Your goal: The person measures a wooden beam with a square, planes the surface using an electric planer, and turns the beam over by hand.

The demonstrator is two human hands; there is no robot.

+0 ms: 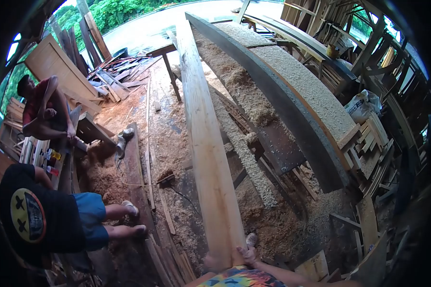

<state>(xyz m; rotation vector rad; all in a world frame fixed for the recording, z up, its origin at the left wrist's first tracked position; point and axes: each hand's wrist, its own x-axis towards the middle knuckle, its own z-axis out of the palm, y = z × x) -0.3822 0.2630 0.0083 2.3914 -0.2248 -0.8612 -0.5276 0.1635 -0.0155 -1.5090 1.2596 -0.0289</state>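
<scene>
A long pale wooden plank (210,138) stretches from my waist toward the bright opening at the back. Its near end lies between my two hands, close to my colourful shirt (246,277). My right hand (247,256) grips the plank's right edge, with fingers wrapped round it. On the left edge, my left hand (213,262) is closed on the same plank, partly hidden and low in the view. The far end of the plank reaches up beside a dark-legged table (164,50); whether it rests there I cannot tell.
Right of the plank, a long dark board (282,100) stands on edge beside shavings-covered surfaces (299,71). A person in a black shirt (48,210) stands at the left, another in red (40,100) sits behind. A cord (134,184) crosses the shavings-strewn floor. Offcuts (368,138) pile up at right.
</scene>
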